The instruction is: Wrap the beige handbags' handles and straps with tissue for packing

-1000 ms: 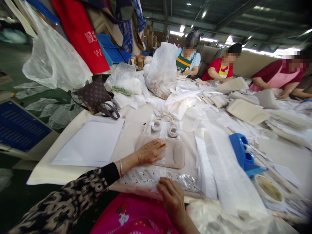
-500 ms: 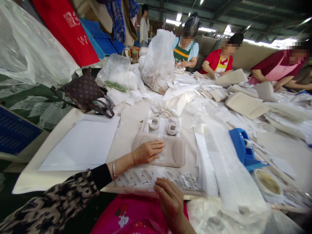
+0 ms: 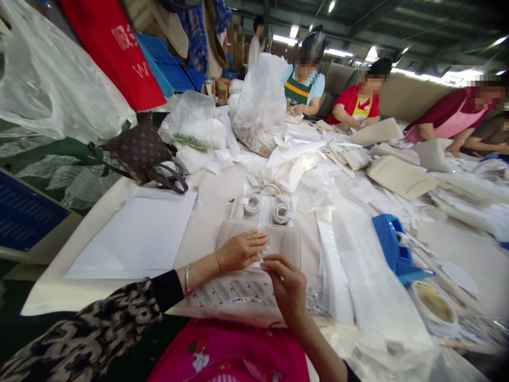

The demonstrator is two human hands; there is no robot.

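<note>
A beige handbag [image 3: 292, 246] lies flat on the table, its coiled straps [image 3: 281, 213] wrapped in clear film at the far side. A translucent white strip [image 3: 263, 218] runs lengthwise over the middle of the bag. My left hand [image 3: 239, 251] lies flat on the bag and strip, fingers stretched to the right. Just below those fingertips, my right hand [image 3: 287, 286] pinches the near end of the strip; its fingers partly hide that end. Under the bag's near edge is a printed clear plastic bag [image 3: 238, 292].
White sheets [image 3: 135, 233] and a brown patterned bag [image 3: 137, 148] are on the left. To the right lie stacked white strips [image 3: 336, 265], clear plastic sleeves [image 3: 369, 276], a blue tape dispenser [image 3: 392, 246] and a bowl [image 3: 433, 302]. Co-workers handle beige pieces across the table.
My right hand has moved up and away from the table's front edge to the bag, bringing the strip's near end up beside my left fingertips. My left hand has stayed in place.
</note>
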